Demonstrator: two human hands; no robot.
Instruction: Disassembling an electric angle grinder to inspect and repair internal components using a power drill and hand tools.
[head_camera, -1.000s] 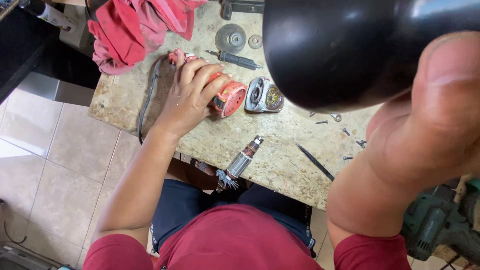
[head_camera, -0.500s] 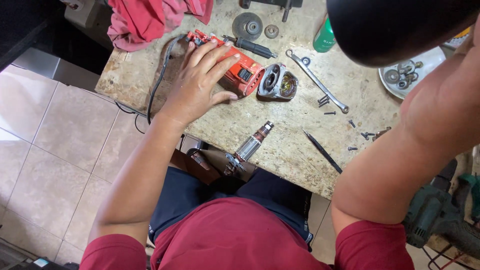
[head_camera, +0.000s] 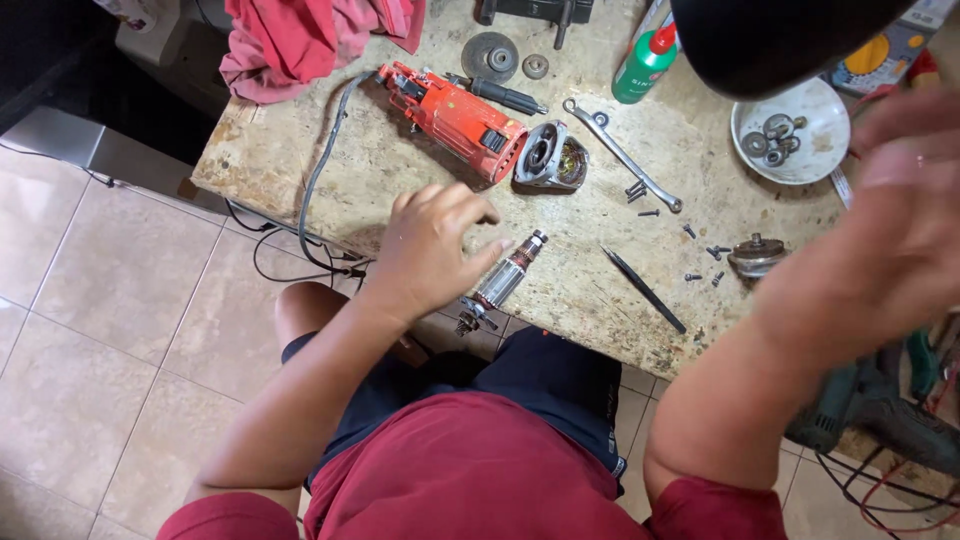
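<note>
My left hand (head_camera: 432, 247) hovers over the stone worktop (head_camera: 290, 160) with fingers spread, holding nothing, its fingertips just left of a motor armature (head_camera: 503, 280) lying near the front edge. An orange angle grinder body (head_camera: 455, 117) lies behind the hand, with its grey gear head (head_camera: 551, 160) detached beside it. My right hand (head_camera: 900, 200) is raised close to the camera and blurred, under a large black object (head_camera: 770, 40) that fills the top right corner. Whether the right hand grips that object cannot be seen.
On the worktop lie a spanner (head_camera: 620, 153), a black pointed tool (head_camera: 645, 291), loose screws (head_camera: 700, 250), a grinding disc (head_camera: 489, 55), a green bottle (head_camera: 645, 65), a white bowl (head_camera: 790, 105) of parts and a red cloth (head_camera: 300, 40). A green power tool (head_camera: 870, 410) sits at lower right.
My left hand has let go of the orange grinder body and moved back toward me, next to the armature. The black object near the camera has risen toward the top right.
</note>
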